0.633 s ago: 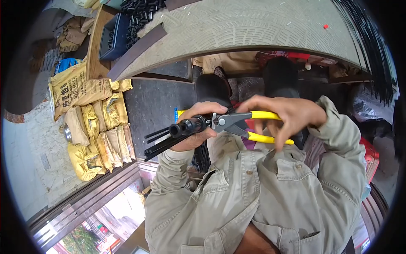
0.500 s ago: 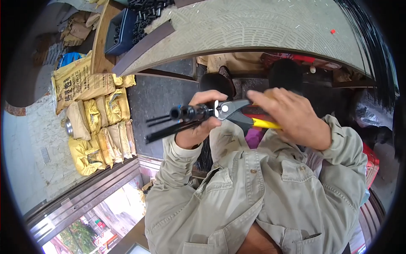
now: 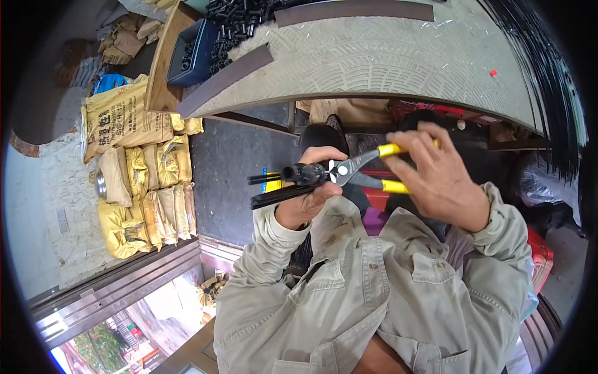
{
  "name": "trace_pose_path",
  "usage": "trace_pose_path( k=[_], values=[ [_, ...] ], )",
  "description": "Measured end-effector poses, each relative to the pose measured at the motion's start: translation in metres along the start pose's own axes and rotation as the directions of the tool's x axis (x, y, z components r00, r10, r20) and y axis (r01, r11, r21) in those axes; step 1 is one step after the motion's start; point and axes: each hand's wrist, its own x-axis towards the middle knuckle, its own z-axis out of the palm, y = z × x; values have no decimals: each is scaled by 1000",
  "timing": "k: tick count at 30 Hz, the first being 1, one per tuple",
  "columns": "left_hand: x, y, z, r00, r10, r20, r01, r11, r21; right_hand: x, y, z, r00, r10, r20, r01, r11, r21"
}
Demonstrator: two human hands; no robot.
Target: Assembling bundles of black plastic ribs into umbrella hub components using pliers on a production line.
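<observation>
In front of my chest, my left hand [image 3: 314,202] is closed round a black plastic part with a round hollow end [image 3: 299,173]. Several thin black strips [image 3: 274,198] stick out leftward from the same grip. My right hand [image 3: 436,165] grips a pair of yellow-handled pliers [image 3: 362,161], whose handles are spread apart. The jaws sit right at the black part, between my left thumb and fingers. Exactly what lies inside the jaws is too small to make out.
Ahead stands a worktop [image 3: 374,68] with loose black plastic pieces [image 3: 240,28], a blue bin [image 3: 190,56], flat dark strips and a small red piece [image 3: 493,73]. Long black strands [image 3: 548,81] hang at the far right. Yellow and brown sacks [image 3: 149,168] are at the left.
The pliers' handles have spread from nearly together to wide apart, and my right fingers have opened with them. My left hand and the black part have shifted slightly right.
</observation>
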Motion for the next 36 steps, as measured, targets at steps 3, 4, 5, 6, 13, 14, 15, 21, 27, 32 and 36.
trace_pose_path(
  k=[3,4,5,6,13,14,15,21,27,32,36],
  values=[
    [-2,-1,-1,997,-54,-51,52,998,-44,14,4,-6,1000,-16,-26,17,1000,19],
    [-4,-2,-3,997,-54,-59,52,998,-41,17,4,-6,999,-22,-42,21,1000,-11],
    [-5,-1,-6,992,-59,-107,58,998,-7,18,3,-2,998,-37,-43,37,999,-8],
    [-3,-2,-6,987,-59,-147,62,998,18,13,1,6,1000,20,-9,-19,996,91],
    [4,-4,-1,983,-36,-178,31,999,-34,6,-2,39,982,136,-135,-83,937,340],
    [7,-1,-1,983,-91,-162,89,996,-18,9,4,25,991,93,-91,-52,923,381],
    [10,-2,-1,989,-45,-139,43,999,-15,14,13,7,999,37,31,-47,904,424],
    [24,11,1,999,-39,-32,35,993,-114,13,32,-7,713,-271,647,-693,-133,708],
    [31,-5,0,992,-76,-102,34,931,-362,1,-43,73,950,-147,276,-296,-709,640],
    [30,3,-2,987,-65,-145,19,955,-296,11,-57,74,931,6,366,-272,-658,702],
    [23,9,-5,986,-67,-151,21,957,-289,15,-12,52,898,164,409,-396,-106,912]
  ],
)
